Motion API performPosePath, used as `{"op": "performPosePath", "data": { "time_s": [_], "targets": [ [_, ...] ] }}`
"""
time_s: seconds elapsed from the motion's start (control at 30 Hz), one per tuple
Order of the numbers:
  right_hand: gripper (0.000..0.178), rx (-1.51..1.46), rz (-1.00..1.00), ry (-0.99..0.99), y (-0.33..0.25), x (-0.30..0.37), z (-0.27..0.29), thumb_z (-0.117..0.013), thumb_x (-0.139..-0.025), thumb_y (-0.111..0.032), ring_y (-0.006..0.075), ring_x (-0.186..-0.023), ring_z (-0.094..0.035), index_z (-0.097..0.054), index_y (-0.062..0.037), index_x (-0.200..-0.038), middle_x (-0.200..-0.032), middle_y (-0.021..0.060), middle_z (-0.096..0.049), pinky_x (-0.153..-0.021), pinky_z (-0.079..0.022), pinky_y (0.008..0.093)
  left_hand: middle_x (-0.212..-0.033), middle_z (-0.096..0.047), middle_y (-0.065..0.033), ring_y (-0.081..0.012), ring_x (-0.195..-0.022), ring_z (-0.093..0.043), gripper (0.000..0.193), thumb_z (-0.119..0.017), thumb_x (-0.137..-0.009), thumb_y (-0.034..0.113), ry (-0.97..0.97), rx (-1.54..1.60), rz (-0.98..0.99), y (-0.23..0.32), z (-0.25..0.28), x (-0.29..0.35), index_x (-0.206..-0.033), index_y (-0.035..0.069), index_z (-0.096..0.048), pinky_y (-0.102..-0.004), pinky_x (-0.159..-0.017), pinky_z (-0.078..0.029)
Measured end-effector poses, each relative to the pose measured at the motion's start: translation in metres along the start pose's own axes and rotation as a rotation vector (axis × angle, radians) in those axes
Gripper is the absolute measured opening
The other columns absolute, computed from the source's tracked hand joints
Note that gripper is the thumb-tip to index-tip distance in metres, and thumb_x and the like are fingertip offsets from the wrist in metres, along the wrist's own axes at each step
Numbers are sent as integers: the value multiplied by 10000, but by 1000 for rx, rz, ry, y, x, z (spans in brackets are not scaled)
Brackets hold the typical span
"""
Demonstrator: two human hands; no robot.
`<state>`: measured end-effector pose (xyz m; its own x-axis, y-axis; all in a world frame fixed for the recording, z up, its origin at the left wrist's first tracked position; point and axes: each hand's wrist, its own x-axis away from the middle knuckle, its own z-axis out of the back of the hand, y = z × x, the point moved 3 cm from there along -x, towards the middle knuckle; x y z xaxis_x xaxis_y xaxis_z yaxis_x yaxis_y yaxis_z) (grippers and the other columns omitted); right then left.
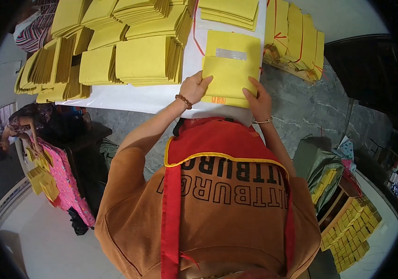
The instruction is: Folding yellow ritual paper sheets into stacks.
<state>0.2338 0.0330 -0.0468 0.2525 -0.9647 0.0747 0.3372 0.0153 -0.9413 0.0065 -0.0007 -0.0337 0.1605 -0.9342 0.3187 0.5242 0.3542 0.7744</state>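
A folded yellow paper sheet (229, 74) lies on a small pile of yellow sheets with a silver foil patch (230, 54) on the white table cover (138, 97). My left hand (194, 87) grips the folded sheet's left edge, a bead bracelet on its wrist. My right hand (257, 100) presses on the sheet's lower right edge, a thin bangle on its wrist. Below the hands are my brown shirt and red apron (217, 139).
Many stacks of folded yellow paper (129, 56) fill the table's left and far side. A red-tied yellow bundle (296, 39) lies at the right. Another person (26, 123) sits at left by a pink cloth. A crate of yellow packs (350, 230) stands lower right on grey marble floor.
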Motion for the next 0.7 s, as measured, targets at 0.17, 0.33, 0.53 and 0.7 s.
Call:
{"op": "performPosePath", "data": {
  "time_s": [0.17, 0.33, 0.53, 0.7],
  "targets": [
    [416, -158, -110, 59, 5, 1, -3, -668, -766, -173, 156, -912, -599, -575, -48, -1152, -1041, 120, -635, -798, -460, 273, -751, -636, -179, -305, -718, -622, 364, -522, -862, 368, -14, 115, -12, -8, -4, -9, -940, 22, -602, -370, -650, -473],
    [400, -118, -116, 46, 5, 1, -6, -644, -796, -78, 133, -975, -549, -542, 3, -1174, -1119, 86, -577, -839, -438, 243, -878, -634, -148, -266, -798, -617, 405, -590, -829, 289, 30, 300, -23, -39, -15, -16, -1117, 11, -524, -359, -690, -470],
    [406, -162, -153, 82, 7, 3, -6, -647, -792, -75, 135, -967, -555, -540, 17, -1172, -1121, 93, -578, -828, -447, 248, -1181, -493, -148, -306, -1104, -454, 457, -611, -796, 198, 401, -402, -624, 65, 11, 20, -1206, 62, -463, -414, -894, -363],
    [412, -191, -111, 148, 11, 3, -6, -657, -768, -161, 183, -886, -613, -574, -34, -1152, -996, 133, -648, -788, -471, 284, -1348, -371, -138, -329, -1250, -313, 490, -527, -850, 358, 151, -675, -723, 47, -33, 7, -1291, 165, -434, -475, -999, -263]
  ]
}}
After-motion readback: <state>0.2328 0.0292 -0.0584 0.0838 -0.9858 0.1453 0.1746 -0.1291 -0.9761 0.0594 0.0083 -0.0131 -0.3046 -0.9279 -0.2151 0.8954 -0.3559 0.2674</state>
